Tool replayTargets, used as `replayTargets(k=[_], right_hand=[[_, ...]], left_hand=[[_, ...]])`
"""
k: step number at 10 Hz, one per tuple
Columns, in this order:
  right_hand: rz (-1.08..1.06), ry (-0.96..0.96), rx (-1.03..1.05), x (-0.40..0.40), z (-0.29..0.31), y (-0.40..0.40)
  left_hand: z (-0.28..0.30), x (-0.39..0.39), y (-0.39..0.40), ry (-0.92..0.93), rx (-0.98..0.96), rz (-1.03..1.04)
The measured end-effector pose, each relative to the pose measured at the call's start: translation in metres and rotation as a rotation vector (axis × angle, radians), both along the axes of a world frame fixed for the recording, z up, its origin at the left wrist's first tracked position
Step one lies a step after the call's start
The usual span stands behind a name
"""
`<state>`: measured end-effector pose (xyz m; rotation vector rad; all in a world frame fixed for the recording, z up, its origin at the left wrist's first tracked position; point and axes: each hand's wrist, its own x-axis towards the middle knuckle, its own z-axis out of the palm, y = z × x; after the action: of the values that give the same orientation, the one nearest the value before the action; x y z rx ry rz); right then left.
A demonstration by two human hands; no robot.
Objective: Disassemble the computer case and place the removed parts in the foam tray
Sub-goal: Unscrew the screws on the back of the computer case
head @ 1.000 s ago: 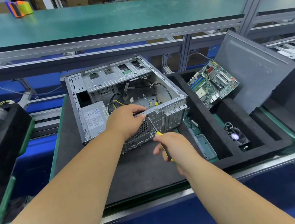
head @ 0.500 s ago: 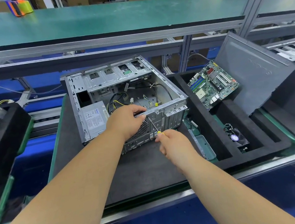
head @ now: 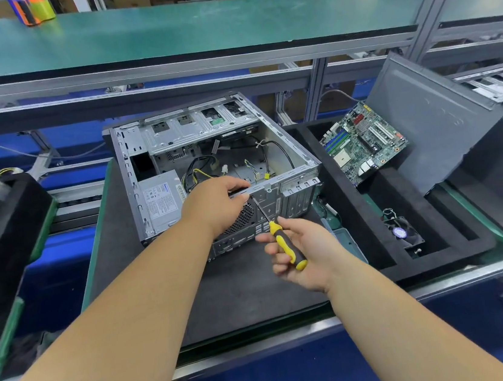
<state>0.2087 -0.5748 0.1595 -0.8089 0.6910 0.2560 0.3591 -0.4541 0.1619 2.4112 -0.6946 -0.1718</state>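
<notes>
Head view: hands on case [head: 218, 162], screwdriver [head: 285, 243].

Single head-worn wide-angle view, looking forward and down from above the near edge of the tabletop [head: 255, 284]. Close range: both forearms run up from the bottom corners and the hands meet around frame centre. Computer case [head: 207, 151] sits mid-frame, foam tray [head: 441, 249] to the right, green shelf [head: 192, 26] across the far top. Straight edges bow near the borders. No second view to share with.
</notes>
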Motion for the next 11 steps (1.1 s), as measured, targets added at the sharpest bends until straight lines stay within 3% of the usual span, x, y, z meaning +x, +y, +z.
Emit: replayTargets(k=[1,3,5,7,9,10,11], right_hand=[[-0.008,-0.029,0.131,-0.001,0.000,0.002],[-0.039,0.002,-0.066,0.001,0.000,0.009],[0.058,0.123,-0.525,0.009,-0.002,0.018],[0.206,0.060,-1.201,0.003,-0.002,0.016],[0.344,0.196,-1.796,0.006,0.000,0.027],[0.403,0.240,-1.925,0.009,-0.005,0.036],[0.377,0.173,-1.806,0.005,-0.012,0.030]], left_hand=[[0.000,0.000,0.000,-0.004,-0.004,0.000],[-0.001,0.001,0.000,-0.001,-0.003,0.004],[-0.001,0.001,0.000,0.000,-0.005,0.015],[-0.001,0.000,-0.001,-0.009,-0.003,0.020],[-0.002,0.000,-0.001,-0.020,-0.004,0.027],[-0.002,0.000,-0.001,-0.023,-0.007,0.024],[-0.002,0.000,-0.001,-0.017,-0.011,0.024]])
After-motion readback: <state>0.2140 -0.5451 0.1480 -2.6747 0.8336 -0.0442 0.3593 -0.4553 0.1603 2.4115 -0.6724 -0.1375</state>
